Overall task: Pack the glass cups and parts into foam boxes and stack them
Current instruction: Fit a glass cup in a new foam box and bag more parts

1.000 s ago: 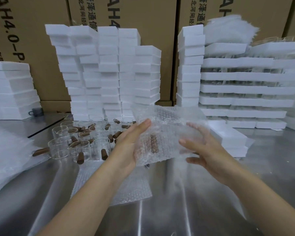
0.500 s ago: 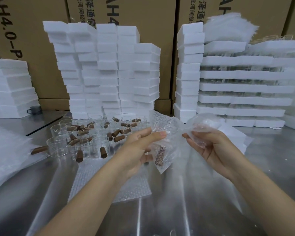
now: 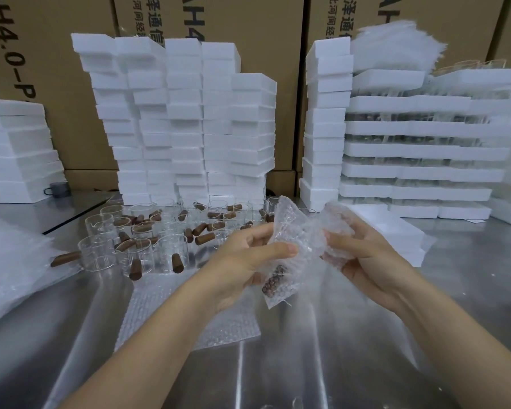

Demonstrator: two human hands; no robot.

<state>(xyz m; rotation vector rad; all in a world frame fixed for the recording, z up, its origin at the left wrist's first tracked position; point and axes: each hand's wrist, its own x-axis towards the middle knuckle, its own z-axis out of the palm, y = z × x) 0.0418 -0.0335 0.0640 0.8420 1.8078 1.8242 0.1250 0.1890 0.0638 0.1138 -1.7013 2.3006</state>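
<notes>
- Centre frame: left grip [image 3: 248, 255] and right grip [image 3: 363, 252] are both clamped on the bubble wrap [image 3: 295, 228], held above the desk [image 3: 351, 364].
- A brown part [image 3: 275, 280] shows through the wrap's lower fold. The film looks soft, light and slippery, so I'd pinch the folded edges, not the bulge.
- Glass cups [image 3: 136, 255] stand left of centre. They look fragile; best taken by the wall.
- The carton [image 3: 56, 84] at upper left reads "AH4.0-P".

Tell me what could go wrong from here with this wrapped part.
1. The brown part sits low in the bubble wrap, near its loose bottom edge; it might slip out onto the steel table.
2. The glass cups stand crowded just beyond the left hand; a careless reach could knock them together.
3. The foam stack behind them is uneven and could topple if bumped.
</notes>
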